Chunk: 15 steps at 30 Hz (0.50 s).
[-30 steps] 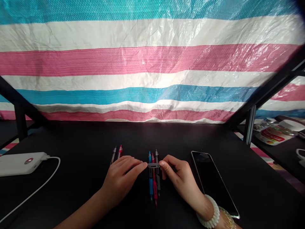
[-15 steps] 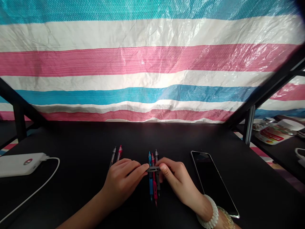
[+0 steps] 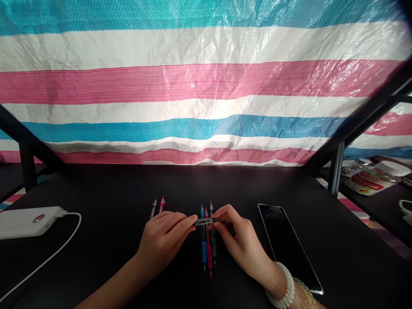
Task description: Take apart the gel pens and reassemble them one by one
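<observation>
A grey pen with small slots in its grip lies crosswise between my hands, above the table. My left hand is closed around its left part, which the fingers hide. At the dark tip, the thumb and forefinger of my right hand are pinched together. Just beneath, a blue pen, a pink pen and another grey pen lie side by side, pointing away from me. Beyond my left hand rest a clear-and-grey pen and a second pink pen, both partly covered.
A phone with a dark screen lies right of my right hand. On the left of the black table is a white power bank with a white cable. Black frame bars slope at both sides before a striped sheet.
The held pen has risen slightly and turned, so its dark tip now shows. My right fingers have shifted up to that tip; my left hand has moved a little left.
</observation>
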### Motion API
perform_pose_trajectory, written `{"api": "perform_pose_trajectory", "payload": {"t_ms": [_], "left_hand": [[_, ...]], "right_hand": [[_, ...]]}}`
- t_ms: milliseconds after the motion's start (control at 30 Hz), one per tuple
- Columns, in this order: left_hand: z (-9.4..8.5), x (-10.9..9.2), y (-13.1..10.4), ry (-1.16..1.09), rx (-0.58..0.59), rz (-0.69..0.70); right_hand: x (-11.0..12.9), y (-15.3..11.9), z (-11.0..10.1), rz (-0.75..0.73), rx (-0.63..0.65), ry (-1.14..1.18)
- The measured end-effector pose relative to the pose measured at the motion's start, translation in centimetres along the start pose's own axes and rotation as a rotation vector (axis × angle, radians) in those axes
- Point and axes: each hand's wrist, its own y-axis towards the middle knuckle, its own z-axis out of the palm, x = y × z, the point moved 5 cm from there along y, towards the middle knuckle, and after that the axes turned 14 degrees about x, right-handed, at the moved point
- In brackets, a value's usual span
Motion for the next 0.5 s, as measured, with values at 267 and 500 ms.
{"api": "perform_pose_trajectory", "payload": {"t_ms": [267,500], "left_hand": [[-0.07,-0.03,-0.12,-0.038,-0.012,0.014],[-0.17,0.07,-0.04,-0.025,-0.025,-0.011]], "right_hand": [[0.23,-0.11,-0.10,0.026,0.013,-0.141],[0.22,-0.06,-0.06,0.020,0.027,-0.184]]}}
